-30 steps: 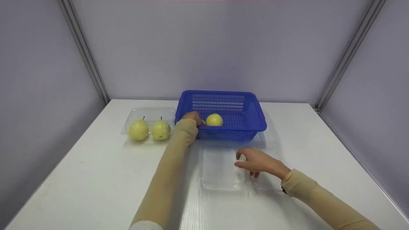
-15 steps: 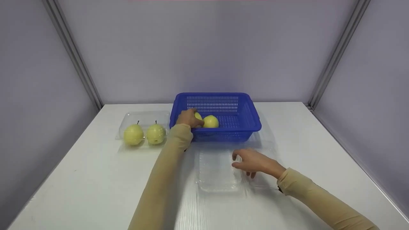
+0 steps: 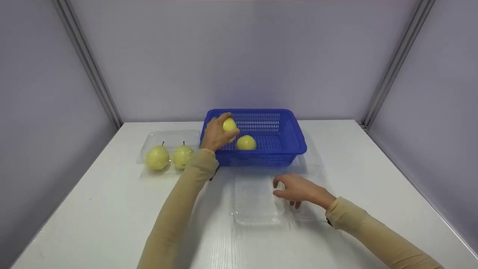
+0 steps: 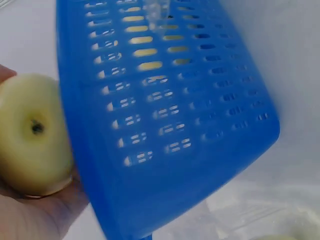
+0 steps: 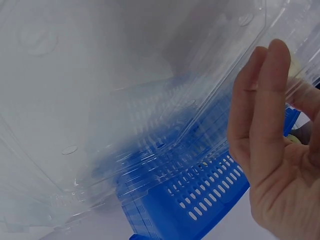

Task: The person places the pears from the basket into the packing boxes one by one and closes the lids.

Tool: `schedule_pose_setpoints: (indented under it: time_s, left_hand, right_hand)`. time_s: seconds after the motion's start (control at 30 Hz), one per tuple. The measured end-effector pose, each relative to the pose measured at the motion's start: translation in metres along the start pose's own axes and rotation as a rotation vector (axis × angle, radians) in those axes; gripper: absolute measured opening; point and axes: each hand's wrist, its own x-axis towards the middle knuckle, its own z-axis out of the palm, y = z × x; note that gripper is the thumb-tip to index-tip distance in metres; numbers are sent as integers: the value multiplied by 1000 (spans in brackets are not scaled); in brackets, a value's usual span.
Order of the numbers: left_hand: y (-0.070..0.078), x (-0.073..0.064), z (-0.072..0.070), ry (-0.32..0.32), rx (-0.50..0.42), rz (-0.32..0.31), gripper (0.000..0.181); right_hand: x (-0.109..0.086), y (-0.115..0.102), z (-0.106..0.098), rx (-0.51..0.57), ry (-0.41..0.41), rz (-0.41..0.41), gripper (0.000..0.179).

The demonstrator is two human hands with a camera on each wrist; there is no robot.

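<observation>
In the head view my left hand grips a yellow-green pear just above the left part of a blue plastic basket. The left wrist view shows this pear from one end, cupped by the fingers outside the basket wall. Another pear lies inside the basket. My right hand hovers or rests at the hinge side of an open clear plastic clamshell box, its fingers loosely bent. Whether it touches the plastic is unclear.
To the left, a second clear clamshell box holds two pears, a left one and a right one, stems up. All stand on a white table enclosed by grey panels.
My left hand has come up out of the basket with a pear and shifted slightly left. The right hand holds its place. The head view has shifted slightly.
</observation>
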Motion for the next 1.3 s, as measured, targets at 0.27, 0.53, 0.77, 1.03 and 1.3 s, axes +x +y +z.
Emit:
schedule_pose_setpoints:
  time_s: [0.27,0.53,0.77,1.03,1.3]
  left_hand:
    - [10,-16,-7,-51,-59,95,80]
    - [12,-32,-1,-187,-29,218,67]
    - [11,-41,0,-211,1,242,62]
    - [13,-53,3,-215,56,287,69]
    - [16,-66,7,-277,121,375,66]
  right_hand:
    - [0,5,-1,18,-4,-12,30]
    - [1,5,-2,15,1,-30,27]
    - [2,4,-1,-3,5,-33,27]
    - [3,4,-2,-5,8,-42,27]
    - [4,5,-1,-4,11,-52,27]
